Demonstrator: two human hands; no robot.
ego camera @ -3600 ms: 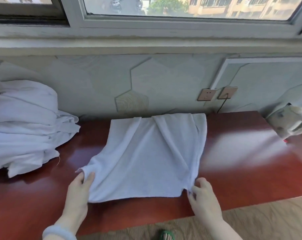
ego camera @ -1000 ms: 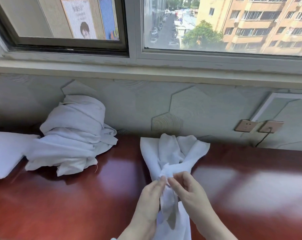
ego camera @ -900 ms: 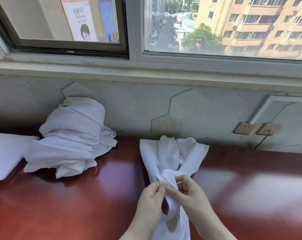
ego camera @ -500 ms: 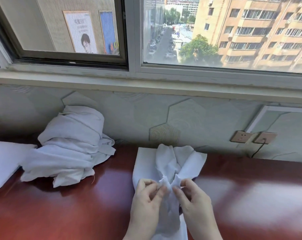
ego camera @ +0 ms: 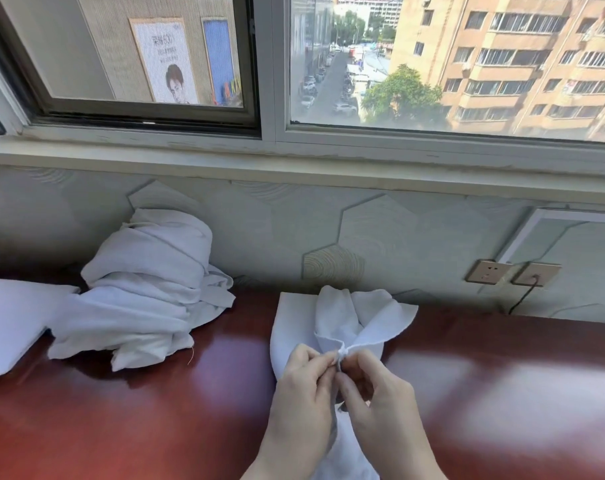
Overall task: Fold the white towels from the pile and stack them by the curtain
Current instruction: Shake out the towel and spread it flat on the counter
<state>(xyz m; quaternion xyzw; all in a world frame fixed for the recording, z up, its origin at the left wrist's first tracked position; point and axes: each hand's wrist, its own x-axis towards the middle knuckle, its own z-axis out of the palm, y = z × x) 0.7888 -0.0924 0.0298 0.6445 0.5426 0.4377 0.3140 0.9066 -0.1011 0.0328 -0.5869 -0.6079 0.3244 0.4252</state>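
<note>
A white towel (ego camera: 342,320) lies bunched on the red-brown table (ego camera: 121,417), its far part fanned out against the wall and its near part hanging toward me. My left hand (ego camera: 304,389) and my right hand (ego camera: 377,393) meet at the middle of it, each pinching the towel's edge between thumb and fingertips. A crumpled pile of white towels (ego camera: 145,292) sits at the left against the wall. A flat folded white towel (ego camera: 10,323) lies at the far left edge.
The wall with hexagon panels rises directly behind the table under a window sill (ego camera: 294,157). Two wall sockets (ego camera: 512,273) sit at the right, one with a black cable (ego camera: 522,299) running down to the table.
The towel lay spread flat earlier; it is gathered into a bunch now. Over the last second my two hands have shifted their pinch along its edge and lifted slightly, and the view has tilted upward.
</note>
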